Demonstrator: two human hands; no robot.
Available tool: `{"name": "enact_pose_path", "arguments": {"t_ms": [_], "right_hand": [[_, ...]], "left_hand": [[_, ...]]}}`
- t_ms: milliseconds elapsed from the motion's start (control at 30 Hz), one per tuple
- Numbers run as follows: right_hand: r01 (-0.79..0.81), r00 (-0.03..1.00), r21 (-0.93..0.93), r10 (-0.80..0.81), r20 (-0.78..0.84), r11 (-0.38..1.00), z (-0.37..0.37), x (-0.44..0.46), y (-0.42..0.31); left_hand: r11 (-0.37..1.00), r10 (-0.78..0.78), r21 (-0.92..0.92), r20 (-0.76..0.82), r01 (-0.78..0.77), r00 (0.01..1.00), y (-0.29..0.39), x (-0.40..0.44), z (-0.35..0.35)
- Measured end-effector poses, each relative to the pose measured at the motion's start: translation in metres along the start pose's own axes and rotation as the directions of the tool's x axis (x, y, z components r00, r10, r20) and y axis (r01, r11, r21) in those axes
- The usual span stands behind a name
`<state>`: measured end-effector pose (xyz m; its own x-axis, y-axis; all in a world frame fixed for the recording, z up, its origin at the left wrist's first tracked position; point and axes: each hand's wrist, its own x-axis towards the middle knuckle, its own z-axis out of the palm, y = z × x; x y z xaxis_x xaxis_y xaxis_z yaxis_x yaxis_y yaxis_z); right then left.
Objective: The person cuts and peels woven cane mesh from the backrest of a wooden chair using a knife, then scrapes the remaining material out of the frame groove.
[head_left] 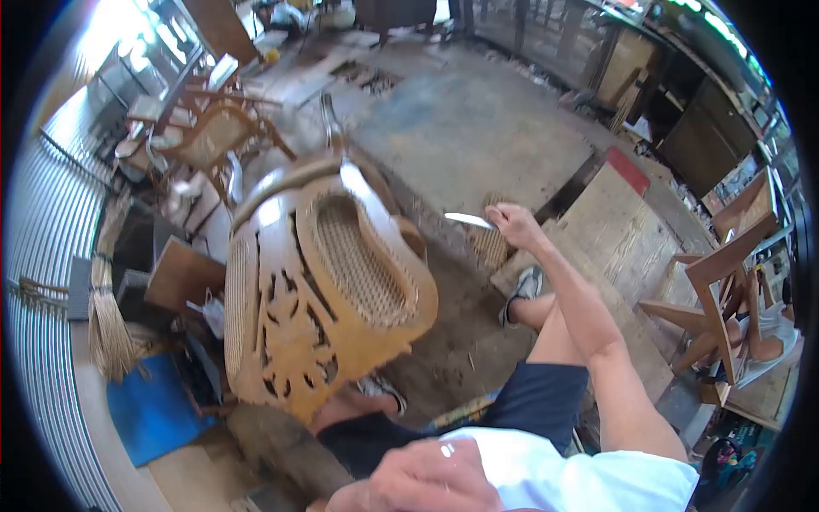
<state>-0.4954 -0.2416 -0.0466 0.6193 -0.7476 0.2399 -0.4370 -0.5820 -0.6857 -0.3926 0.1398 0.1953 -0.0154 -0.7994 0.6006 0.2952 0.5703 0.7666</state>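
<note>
My right hand (pixel 514 225) is stretched out to the right, closed around the handle of a knife (pixel 470 220) whose pale blade points left. Just below that hand lies a piece of woven cane (pixel 490 247), partly covered by it. Close to the camera, in front of my white shirt, my left hand (pixel 435 478) has its fingers curled; what they hold, if anything, is hidden. Left of my knees stands a wooden chair (pixel 388 328) with carved openwork in its back and a woven cane panel (pixel 363 260).
A bundle of cane strands (pixel 107 320) hangs at left above a blue sheet (pixel 158 410). More chairs (pixel 217 141) stand at upper left. Wooden boards (pixel 618 243) lie right of my arm. Another person (pixel 763 341) sits at far right behind a wooden chair frame (pixel 712 273).
</note>
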Motion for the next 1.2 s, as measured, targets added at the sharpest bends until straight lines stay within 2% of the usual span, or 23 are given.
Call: {"name": "enact_pose_path", "arguments": {"t_ms": [33, 100, 133, 200, 233, 267, 300, 367, 400, 467, 500, 600, 667, 700, 767, 833, 900, 967, 1033, 1067, 1133, 1167, 1200], "right_hand": [[-0.018, 0.998, -0.009, 0.017, -0.053, 1.0, -0.004, -0.002, 0.015], [-0.173, 0.984, 0.071, 0.176, -0.041, 0.982, -0.015, -0.012, 0.023], [-0.158, 0.984, 0.072, 0.163, -0.068, 0.985, -0.015, -0.013, 0.023], [-0.298, 0.948, 0.067, 0.303, -0.099, 0.952, -0.012, -0.017, 0.024], [-0.295, 0.947, 0.071, 0.301, -0.114, 0.953, -0.014, -0.016, 0.02], [-0.326, 0.938, 0.142, 0.338, -0.073, 0.935, -0.014, -0.012, 0.015], [-0.356, 0.929, 0.213, 0.369, -0.027, 0.91, -0.014, -0.007, 0.008], [-0.334, 0.938, 0.195, 0.346, -0.03, 0.922, -0.01, -0.003, 0.0], [-0.293, 0.947, 0.222, 0.314, -0.064, 0.93, -0.006, 0.0, -0.003], [-0.241, 0.955, 0.271, 0.277, -0.105, 0.932, 0.008, 0.008, 0.002], [-0.247, 0.952, 0.281, 0.286, -0.11, 0.928, 0.011, 0.009, -0.003], [-0.254, 0.961, 0.326, 0.275, -0.019, 0.911, 0.014, 0.013, -0.018], [-0.282, 0.956, 0.322, 0.292, 0.017, 0.904, 0.014, 0.013, -0.022], [-0.303, 0.952, 0.313, 0.303, 0.048, 0.9, 0.018, 0.015, -0.024], [-0.282, 0.959, 0.359, 0.277, 0.066, 0.89, 0.027, 0.014, -0.029], [-0.229, 0.969, 0.435, 0.246, 0.016, 0.871, 0.025, 0.016, -0.031], [-0.232, 0.969, 0.445, 0.243, 0.034, 0.865, 0.029, 0.018, -0.025], [-0.243, 0.968, 0.456, 0.248, 0.05, 0.856, 0.034, 0.021, -0.022], [-0.236, 0.969, 0.4, 0.245, 0.03, 0.886, 0.022, 0.017, -0.031], [-0.254, 0.966, 0.404, 0.252, 0.06, 0.879, 0.027, 0.009, -0.026], [-0.251, 0.967, 0.431, 0.239, 0.082, 0.867, 0.026, 0.017, -0.023], [-0.251, 0.968, 0.431, 0.235, 0.091, 0.867, 0.026, 0.014, -0.028], [-0.255, 0.967, 0.402, 0.244, 0.081, 0.879, 0.025, 0.016, -0.026]], "left_hand": [[0.994, 0.012, -0.112, -0.009, -0.013, 1.0, -0.003, 0.008, 0.007], [0.945, 0.012, -0.326, -0.032, -0.022, 0.999, -0.011, 0.018, 0.023], [0.902, 0.001, -0.432, -0.045, -0.02, 0.999, -0.016, 0.022, 0.032], [0.774, -0.052, -0.633, -0.075, -0.008, 0.996, -0.019, 0.027, 0.05], [0.692, -0.085, -0.722, -0.086, -0.003, 0.993, -0.01, 0.047, 0.059], [0.773, -0.299, -0.606, -0.087, 0.188, 0.95, 0.015, 0.06, 0.062], [0.777, -0.296, -0.599, -0.077, 0.193, 0.952, 0.01, 0.062, 0.063], [0.625, -0.19, -0.769, 0.015, 0.133, 0.982, -0.003, 0.061, 0.068], [0.628, -0.196, -0.765, 0.021, 0.142, 0.98, -0.005, 0.063, 0.073], [0.599, -0.199, -0.797, -0.062, 0.071, 0.978, -0.001, 0.069, 0.084], [0.599, -0.21, -0.796, -0.054, 0.085, 0.976, 0.0, 0.071, 0.087], [0.768, -0.374, -0.593, -0.11, 0.242, 0.921, 0.005, 0.082, 0.088], [0.83, -0.465, -0.436, -0.196, 0.348, 0.863, 0.008, 0.083, 0.09], [0.815, -0.405, -0.522, -0.203, 0.251, 0.892, 0.0, 0.079, 0.085], [0.922, -0.116, -0.383, -0.113, 0.065, 0.987, -0.032, 0.08, 0.062], [0.958, -0.143, -0.257, -0.035, 0.129, 0.989, -0.031, 0.083, 0.048], [0.974, -0.123, -0.194, -0.006, 0.12, 0.992, -0.03, 0.092, 0.047], [0.982, -0.095, -0.169, -0.035, 0.088, 0.995, -0.034, 0.105, 0.048], [0.974, 0.071, -0.203, -0.14, -0.098, 0.988, -0.038, 0.12, 0.057], [0.976, 0.053, -0.199, -0.165, -0.085, 0.985, -0.036, 0.124, 0.053], [0.986, 0.132, -0.102, 0.023, -0.129, 0.991, -0.029, 0.135, 0.04], [0.987, 0.132, -0.097, 0.016, -0.13, 0.991, -0.027, 0.134, 0.043], [0.985, 0.118, -0.122, -0.06, -0.125, 0.991, -0.025, 0.133, 0.048]]}}
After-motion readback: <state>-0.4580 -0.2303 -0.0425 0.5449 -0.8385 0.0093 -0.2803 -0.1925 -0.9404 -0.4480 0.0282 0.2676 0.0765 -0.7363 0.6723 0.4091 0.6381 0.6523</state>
